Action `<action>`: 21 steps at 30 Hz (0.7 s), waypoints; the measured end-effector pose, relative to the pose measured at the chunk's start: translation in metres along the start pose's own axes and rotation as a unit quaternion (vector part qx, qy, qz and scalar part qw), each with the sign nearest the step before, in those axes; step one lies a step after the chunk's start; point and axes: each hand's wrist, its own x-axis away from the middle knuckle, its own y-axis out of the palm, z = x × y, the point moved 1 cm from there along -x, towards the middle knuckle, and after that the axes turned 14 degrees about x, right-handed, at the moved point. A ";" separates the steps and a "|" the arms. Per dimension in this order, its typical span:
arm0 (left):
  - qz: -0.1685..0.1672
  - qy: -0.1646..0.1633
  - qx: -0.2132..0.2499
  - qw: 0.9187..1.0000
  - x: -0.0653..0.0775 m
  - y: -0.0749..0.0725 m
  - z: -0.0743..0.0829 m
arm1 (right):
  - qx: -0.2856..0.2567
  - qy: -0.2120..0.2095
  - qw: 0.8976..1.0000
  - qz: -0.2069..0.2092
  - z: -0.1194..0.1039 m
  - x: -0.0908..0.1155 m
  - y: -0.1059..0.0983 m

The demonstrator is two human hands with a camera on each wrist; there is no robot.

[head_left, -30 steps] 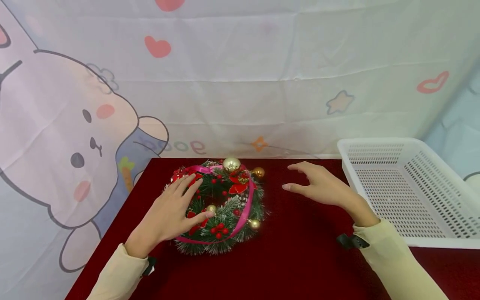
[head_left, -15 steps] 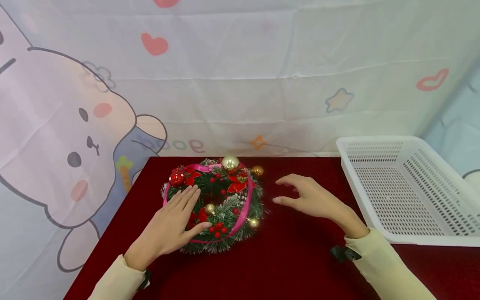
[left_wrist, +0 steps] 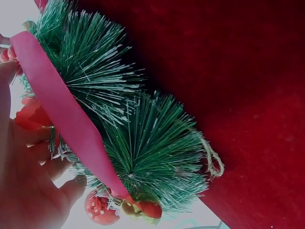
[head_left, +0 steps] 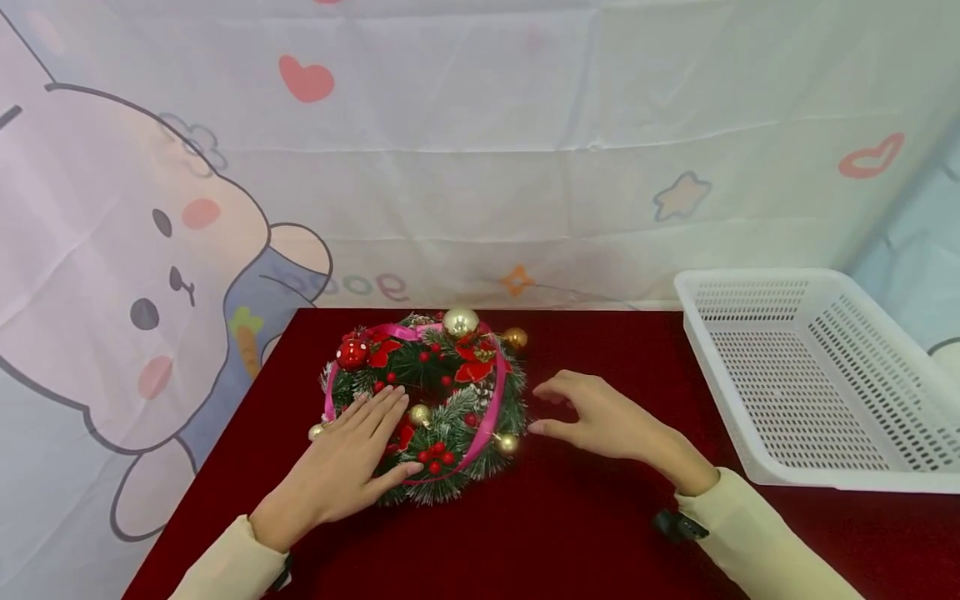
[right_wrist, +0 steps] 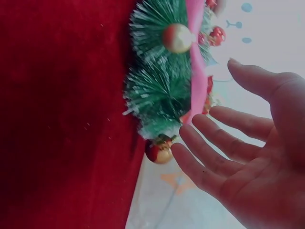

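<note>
A Christmas wreath (head_left: 453, 414) of frosted green needles lies on the red cloth. Pink ribbon (head_left: 492, 412) runs around it, among red flowers, berries and baubles. Over its front left part my left hand (head_left: 333, 462) is spread palm down, fingers straight, covering some needles. The left wrist view has these fingers beside the ribbon (left_wrist: 71, 119) and a red spotted bauble (left_wrist: 101, 208). My right hand (head_left: 603, 421) hovers just right of the wreath, its relaxed fingers pointing at it with nothing between them. From the right wrist, its fingertips appear close to the ribbon (right_wrist: 198, 81).
A white perforated plastic basket (head_left: 750, 454) stands on the right of the red-covered table (head_left: 570, 533). Behind the table hangs a pale curtain (head_left: 480, 192) printed with a cartoon animal, hearts and stars.
My right hand has moved left and toward me, nearer the wreath. My left hand has shifted slightly toward me and lower over the wreath, its fingers closer together. The wreath stays in place.
</note>
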 end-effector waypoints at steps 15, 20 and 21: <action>-0.005 -0.022 -0.014 1.000 0.003 0.000 0.000 | -0.019 -0.027 0.999 -0.020 -0.014 0.001 0.024; -0.001 -0.028 -0.016 0.999 0.004 0.000 0.001 | -0.033 -0.029 0.999 -0.016 -0.019 0.001 0.030; -0.001 -0.029 -0.017 0.999 0.004 0.000 0.001 | -0.037 -0.030 0.999 -0.016 -0.020 0.000 0.031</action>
